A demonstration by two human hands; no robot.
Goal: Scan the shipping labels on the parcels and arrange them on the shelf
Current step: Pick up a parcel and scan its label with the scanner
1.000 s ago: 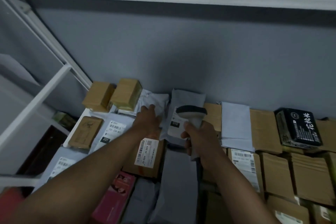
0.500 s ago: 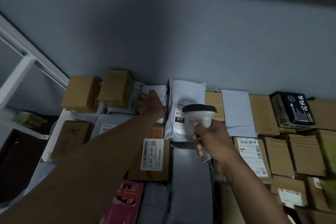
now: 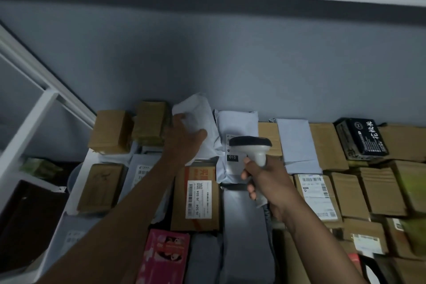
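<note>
My left hand (image 3: 184, 139) grips a white poly-bag parcel (image 3: 198, 117) at the back of the pile and holds it tilted up off the others, against the grey wall. My right hand (image 3: 265, 180) grips the handle of a grey barcode scanner (image 3: 250, 145), whose head hovers over another white bag parcel (image 3: 237, 122) with a label marked 010. A brown box (image 3: 196, 198) with a white J6-S04 label lies just below my left hand.
Many parcels cover the surface: brown boxes (image 3: 110, 131) at the back left, a black box (image 3: 360, 138) at the back right, cardboard packets (image 3: 350, 193) on the right, a pink packet (image 3: 166, 258) and grey bags (image 3: 244, 226) in front. White shelf frame (image 3: 30, 117) stands left.
My left hand has lifted the white bag parcel up from the pile and tilted it. The scanner in my right hand stays over the 010 parcel.
</note>
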